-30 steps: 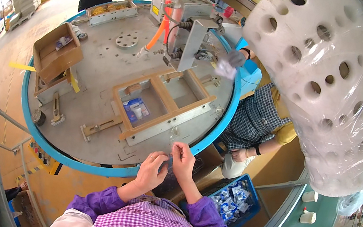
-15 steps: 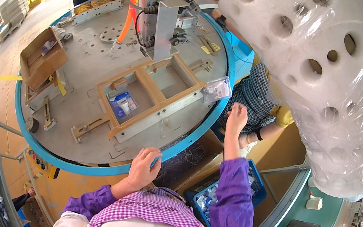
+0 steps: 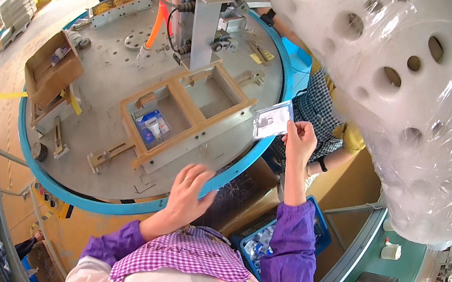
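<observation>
Both hands are up over the near rim of the round grey counter (image 3: pixel 96 88). The right hand (image 3: pixel 298 142) is pinched shut on one lower corner of a small clear packet (image 3: pixel 272 119), holding it in the air just past the blue rim, above the right end of the wooden frame (image 3: pixel 182 115). The left hand (image 3: pixel 191 186) is empty, fingers spread and relaxed, hovering at the blue rim nearer the body, well apart from the packet.

That packet looks thin and very light: a flat plastic sleeve with a pale card and a small dark item inside. It stays fairly flat from a corner grip, so the card probably lends some stiffness, but the film is likely slick and could slide between the fingertips. A pinch at a corner or along an edge, thumb on one face and fingers on the other, seems the safest hold; squeezing the middle might crease it.

One frame compartment already holds a blue packet (image 3: pixel 153 126). A cardboard box (image 3: pixel 51 71) sits at the far left of the counter.
</observation>
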A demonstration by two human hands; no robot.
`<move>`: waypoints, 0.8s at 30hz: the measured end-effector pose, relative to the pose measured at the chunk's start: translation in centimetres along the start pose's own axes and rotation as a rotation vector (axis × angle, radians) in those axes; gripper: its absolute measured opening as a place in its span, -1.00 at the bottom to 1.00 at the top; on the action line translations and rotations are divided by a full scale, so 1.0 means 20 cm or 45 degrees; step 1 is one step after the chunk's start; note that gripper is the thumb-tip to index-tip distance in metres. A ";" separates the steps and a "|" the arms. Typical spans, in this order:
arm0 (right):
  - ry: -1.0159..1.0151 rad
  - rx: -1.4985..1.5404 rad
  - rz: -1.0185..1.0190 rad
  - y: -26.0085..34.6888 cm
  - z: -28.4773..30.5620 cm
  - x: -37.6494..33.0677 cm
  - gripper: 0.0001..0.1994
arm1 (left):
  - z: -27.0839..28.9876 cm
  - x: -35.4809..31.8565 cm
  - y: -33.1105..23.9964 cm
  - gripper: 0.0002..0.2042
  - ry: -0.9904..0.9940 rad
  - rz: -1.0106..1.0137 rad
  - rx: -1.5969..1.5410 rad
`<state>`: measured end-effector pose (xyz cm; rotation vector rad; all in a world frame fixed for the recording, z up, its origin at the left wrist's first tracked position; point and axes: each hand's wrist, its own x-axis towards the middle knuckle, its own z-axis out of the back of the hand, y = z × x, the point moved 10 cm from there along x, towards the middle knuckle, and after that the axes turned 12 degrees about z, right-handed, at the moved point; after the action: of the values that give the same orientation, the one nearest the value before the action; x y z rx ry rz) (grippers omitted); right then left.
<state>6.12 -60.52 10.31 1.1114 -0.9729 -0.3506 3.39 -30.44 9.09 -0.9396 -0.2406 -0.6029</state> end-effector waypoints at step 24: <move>0.516 0.759 -0.700 0.19 -0.12 -0.80 -0.87 | -0.22 0.03 0.13 -0.82 0.727 1.267 -1.828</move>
<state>-1.80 -46.63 5.77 1.9162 -0.3937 -0.2597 5.10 -33.13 5.03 -1.9635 1.2922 0.0215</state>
